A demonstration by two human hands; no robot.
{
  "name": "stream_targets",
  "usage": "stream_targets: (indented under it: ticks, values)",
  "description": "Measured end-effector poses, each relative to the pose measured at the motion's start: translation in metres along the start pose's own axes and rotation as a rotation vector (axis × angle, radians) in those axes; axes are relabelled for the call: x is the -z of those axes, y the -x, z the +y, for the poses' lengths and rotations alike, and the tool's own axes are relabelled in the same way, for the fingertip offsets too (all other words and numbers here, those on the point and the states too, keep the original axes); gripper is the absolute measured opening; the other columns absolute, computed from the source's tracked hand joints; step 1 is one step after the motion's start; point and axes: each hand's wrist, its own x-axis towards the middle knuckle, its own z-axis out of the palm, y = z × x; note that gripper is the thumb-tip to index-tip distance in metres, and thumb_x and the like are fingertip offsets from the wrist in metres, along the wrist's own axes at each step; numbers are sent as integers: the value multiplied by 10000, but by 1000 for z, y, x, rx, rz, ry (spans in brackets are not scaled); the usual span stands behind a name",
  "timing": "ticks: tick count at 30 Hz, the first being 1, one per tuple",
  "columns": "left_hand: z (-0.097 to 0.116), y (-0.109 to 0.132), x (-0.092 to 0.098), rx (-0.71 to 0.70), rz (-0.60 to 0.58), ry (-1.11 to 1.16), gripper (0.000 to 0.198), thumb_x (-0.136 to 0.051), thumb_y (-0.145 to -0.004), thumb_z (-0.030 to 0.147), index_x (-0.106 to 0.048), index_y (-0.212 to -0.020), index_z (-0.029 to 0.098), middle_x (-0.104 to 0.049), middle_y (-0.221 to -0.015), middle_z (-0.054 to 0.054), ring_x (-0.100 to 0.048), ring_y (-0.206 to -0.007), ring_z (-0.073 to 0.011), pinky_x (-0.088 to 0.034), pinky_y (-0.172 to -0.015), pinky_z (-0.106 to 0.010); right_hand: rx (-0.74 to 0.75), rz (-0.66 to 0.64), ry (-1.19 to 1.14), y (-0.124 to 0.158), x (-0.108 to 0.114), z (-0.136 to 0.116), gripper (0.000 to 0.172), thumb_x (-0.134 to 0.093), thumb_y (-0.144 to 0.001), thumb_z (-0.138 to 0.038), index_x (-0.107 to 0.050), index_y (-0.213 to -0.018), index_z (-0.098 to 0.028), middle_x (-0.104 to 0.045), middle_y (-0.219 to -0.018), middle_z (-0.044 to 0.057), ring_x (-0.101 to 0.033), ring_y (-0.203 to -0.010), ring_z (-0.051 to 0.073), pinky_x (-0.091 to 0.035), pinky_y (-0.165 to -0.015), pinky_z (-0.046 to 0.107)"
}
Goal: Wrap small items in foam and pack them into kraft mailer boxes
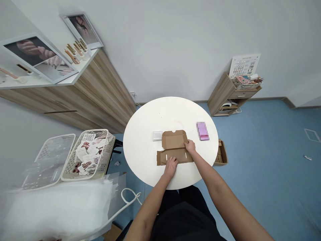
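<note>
A brown cardboard mailer box [175, 142] lies unfolded on the round white table [142, 117], with its lid panel toward the far side. My left hand [171, 166] rests on the near panel, fingers stretched over the cardboard and pressing it down. With thumb and fingers, my right hand [190, 146] grips the box's right edge near the fold. A small clear-topped white packet [157, 135] sits just left of the lid. Farther right is a purple packet [202, 131], its print blurred, apart from my hands.
An open carton [221, 153] stands on the floor right of the table. On the left are a white basket [65, 174] of printed cards and a pile of translucent plastic sheets [60, 207]. Behind are a wooden cabinet [107, 90] and a small shelf unit [220, 90].
</note>
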Motion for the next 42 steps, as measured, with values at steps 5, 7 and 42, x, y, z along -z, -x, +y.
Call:
stream_targets:
  ticks: [5, 7, 42]
  values:
    - [2, -19, 24, -65, -12, -179, 384, -573, -848, 159, -561, -1227, 220, -380, -1493, -115, -325, -1377, -307, -355, -1062, -505, 48, 12, 18, 12, -2, 4, 163, -544, -862, -216, -664, -972, -196, -713, -992, 70, -652, -900, 189, -449, -738, 247]
    - [-1, -28, 30, -21, -21, -219, 749, -694, -769, 235, -355, -1436, 218, -224, -1586, -134, -186, -1455, -334, -246, -1140, -546, 57, 12, 16, 14, -2, 3, 165, -533, -871, -214, -657, -978, -195, -712, -989, 70, -650, -888, 185, -446, -733, 245]
    - [-10, -38, 19, 97, -137, -219, 1254, -794, -662, 435, 72, -1536, 196, -99, -1603, -215, -63, -1477, -377, -96, -1164, -610, -146, 72, -36, 52, 34, 62, 347, -373, -923, -363, -661, -827, -194, -681, -822, 84, -632, -790, 231, -449, -673, 302]
